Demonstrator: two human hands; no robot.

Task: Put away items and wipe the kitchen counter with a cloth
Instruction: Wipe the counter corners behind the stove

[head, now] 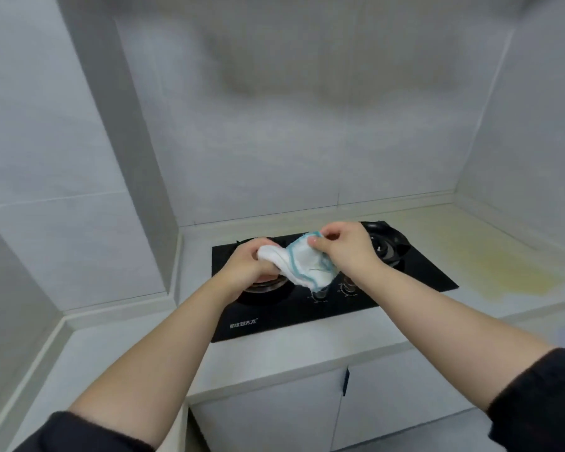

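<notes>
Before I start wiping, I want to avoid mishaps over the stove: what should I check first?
1. Grip on the cloth by left hand and right hand: ok.
2. The cloth spread flat for wiping: not ok, it hangs bunched.
3. The yellow stain on the counter, right of the gas stove, uncovered: ok.
4. The burners off: cannot tell, the left hand hides one.

Black sleeves (542,399), bare forearms (163,347), bare left hand (245,265), right hand (346,252)
</notes>
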